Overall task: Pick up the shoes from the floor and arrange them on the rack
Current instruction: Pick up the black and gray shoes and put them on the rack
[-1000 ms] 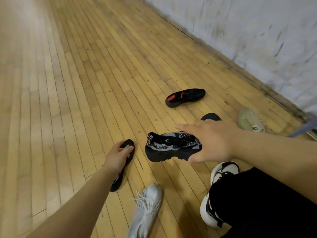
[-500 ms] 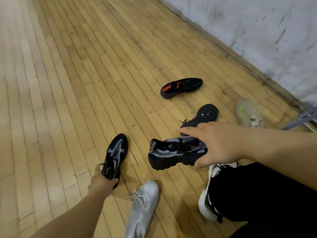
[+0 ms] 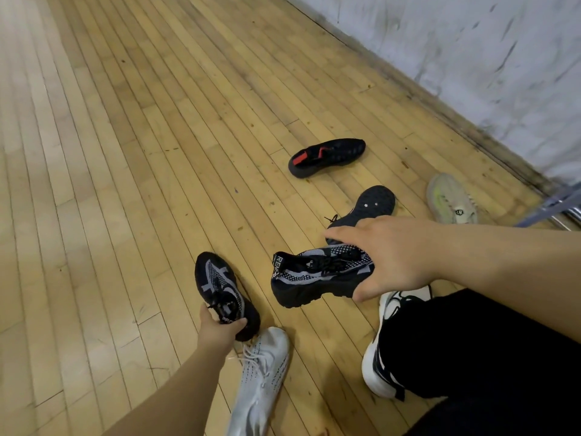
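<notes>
The right hand (image 3: 397, 256) clamps a black-and-grey knit shoe (image 3: 314, 278) just above the plank floor (image 3: 125, 184); the left hand (image 3: 220, 330) grips its match (image 3: 220, 287) by the heel. Beyond the lifted shoe lie two black shoes (image 3: 327, 155), one pale one (image 3: 451, 199); a white one (image 3: 261, 379) nearer.

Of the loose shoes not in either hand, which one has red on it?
The black shoe with the red insole, lying farthest out on the floor toward the wall. The white shoe, the pale beige shoe and the plain black shoe show no red.
</notes>
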{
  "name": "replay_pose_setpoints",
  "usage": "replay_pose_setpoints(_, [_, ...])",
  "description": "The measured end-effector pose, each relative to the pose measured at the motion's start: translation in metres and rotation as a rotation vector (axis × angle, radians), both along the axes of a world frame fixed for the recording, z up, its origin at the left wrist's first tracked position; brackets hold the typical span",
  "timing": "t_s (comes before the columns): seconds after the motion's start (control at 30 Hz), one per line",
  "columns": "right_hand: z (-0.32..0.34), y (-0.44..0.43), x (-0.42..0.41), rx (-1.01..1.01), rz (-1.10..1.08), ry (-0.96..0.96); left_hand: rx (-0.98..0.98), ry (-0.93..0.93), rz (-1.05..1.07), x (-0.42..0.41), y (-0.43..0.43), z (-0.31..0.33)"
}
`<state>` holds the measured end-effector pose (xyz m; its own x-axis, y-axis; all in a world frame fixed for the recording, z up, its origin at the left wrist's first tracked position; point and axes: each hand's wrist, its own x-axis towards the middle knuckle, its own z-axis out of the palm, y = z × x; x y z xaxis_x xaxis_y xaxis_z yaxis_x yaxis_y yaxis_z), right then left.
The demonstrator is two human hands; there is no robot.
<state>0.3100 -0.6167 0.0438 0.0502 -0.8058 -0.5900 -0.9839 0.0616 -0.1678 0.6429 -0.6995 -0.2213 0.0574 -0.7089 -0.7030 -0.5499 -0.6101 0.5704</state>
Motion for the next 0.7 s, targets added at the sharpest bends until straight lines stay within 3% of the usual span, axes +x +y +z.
replay_pose_setpoints(0.2, [0.010,0.006,-0.005,0.004,-0.022,0.050,-0.016,0.199,0.043,-0.026,0.001,0.015])
replay_pose_setpoints(0.37, [0.035,0.016,-0.027,-0.010,-0.141,0.104,0.059,0.451,0.037,-0.056,-0.002,0.091])
replay_pose_setpoints(0.57, [0.110,0.052,-0.061,-0.210,-0.310,0.216,-0.038,0.565,-0.354,-0.124,-0.018,0.224])
replay_pose_setpoints(0.7, [0.180,0.129,-0.097,-0.402,-0.564,0.154,-0.201,0.631,-0.533,-0.194,-0.012,0.316])
